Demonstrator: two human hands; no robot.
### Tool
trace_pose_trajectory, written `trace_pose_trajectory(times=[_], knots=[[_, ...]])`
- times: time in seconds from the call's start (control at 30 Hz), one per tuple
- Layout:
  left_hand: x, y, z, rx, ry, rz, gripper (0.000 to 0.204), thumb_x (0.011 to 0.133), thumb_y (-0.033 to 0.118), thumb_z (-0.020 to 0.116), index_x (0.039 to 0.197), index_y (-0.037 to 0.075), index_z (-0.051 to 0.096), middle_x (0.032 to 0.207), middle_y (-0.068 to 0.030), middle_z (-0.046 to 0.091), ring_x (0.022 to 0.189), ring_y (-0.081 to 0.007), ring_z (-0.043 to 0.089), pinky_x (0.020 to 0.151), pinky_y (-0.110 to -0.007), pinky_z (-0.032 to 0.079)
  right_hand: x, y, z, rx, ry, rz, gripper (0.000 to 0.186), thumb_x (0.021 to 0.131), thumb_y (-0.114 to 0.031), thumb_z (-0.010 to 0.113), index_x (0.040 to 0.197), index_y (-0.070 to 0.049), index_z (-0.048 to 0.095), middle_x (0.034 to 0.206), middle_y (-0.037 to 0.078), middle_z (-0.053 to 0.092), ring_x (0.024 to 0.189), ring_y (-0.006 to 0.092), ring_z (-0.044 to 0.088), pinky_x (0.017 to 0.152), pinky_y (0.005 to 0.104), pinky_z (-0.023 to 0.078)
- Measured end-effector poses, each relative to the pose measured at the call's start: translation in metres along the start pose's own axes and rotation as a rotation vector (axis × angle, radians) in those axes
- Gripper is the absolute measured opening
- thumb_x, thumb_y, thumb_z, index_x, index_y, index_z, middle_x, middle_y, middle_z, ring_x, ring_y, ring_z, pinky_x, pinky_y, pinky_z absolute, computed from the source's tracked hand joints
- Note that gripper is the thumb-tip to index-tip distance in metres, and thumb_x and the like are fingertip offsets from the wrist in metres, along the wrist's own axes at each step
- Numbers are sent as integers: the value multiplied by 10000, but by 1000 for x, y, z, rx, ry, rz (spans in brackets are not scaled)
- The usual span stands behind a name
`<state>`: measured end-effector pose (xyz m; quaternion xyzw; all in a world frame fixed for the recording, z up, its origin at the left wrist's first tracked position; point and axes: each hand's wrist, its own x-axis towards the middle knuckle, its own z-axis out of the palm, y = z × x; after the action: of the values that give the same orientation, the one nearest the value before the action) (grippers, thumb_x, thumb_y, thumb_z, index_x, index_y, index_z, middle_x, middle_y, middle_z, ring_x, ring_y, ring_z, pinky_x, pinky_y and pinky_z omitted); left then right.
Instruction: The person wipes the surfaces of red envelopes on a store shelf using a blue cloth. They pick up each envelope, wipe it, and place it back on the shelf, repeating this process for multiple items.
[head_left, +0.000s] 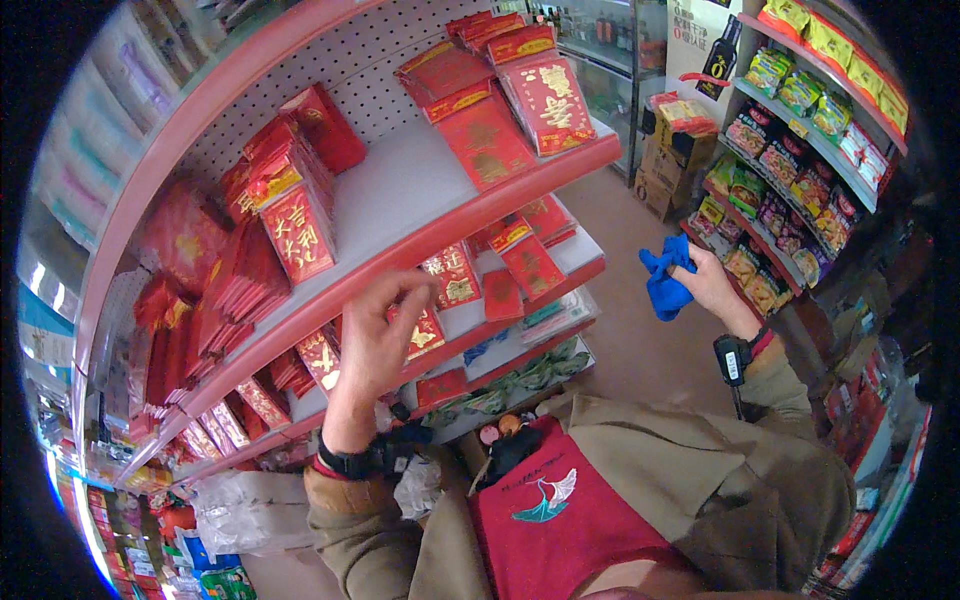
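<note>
My left hand [383, 325] is raised in front of the red shelf edge, its fingers loosely bent and the thumb apart from them, with no object visible in it. Behind it, on a lower shelf, lie red envelopes with gold print [453, 275]. A crumpled blue cloth [668, 290] hangs from my right hand [712, 286], which grips it over the aisle floor. On the upper shelf [385, 205], stacks of red envelopes [300, 225] stand at the left and more red packets [550, 103] lie at the right end. Between those groups the grey shelf surface shows.
A snack rack [800, 160] with bright packets stands at the right, beside cardboard boxes [668, 165]. A glass-fronted cabinet [605, 75] is at the far end. White plastic bags [250, 512] sit low at the left. The aisle floor [640, 360] runs between the shelves and the rack.
</note>
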<state>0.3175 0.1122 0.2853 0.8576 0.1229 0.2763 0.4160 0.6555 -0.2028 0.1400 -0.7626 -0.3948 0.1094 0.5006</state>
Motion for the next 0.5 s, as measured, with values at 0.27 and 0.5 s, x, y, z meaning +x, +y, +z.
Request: trace_pose_trajectory(times=[0.27, 0.5], knots=[[99, 2, 9, -65, 5, -160, 240, 949, 169, 596, 1102, -7, 655, 887, -34, 661, 722, -87, 607, 609, -233, 472, -7, 26, -17, 202, 41, 105, 272, 904, -135, 640, 1138, 1, 615, 1011, 17, 662, 939, 99, 582, 853, 295, 485], [163, -10, 10, -94, -7, -280, 343, 915, 259, 634, 1137, -3, 632, 870, -45, 652, 613, -97, 572, 509, -231, 440, -12, 45, -21, 185, 56, 175, 288, 898, -175, 666, 1130, -9, 624, 1000, 37, 669, 913, 111, 600, 824, 297, 499]])
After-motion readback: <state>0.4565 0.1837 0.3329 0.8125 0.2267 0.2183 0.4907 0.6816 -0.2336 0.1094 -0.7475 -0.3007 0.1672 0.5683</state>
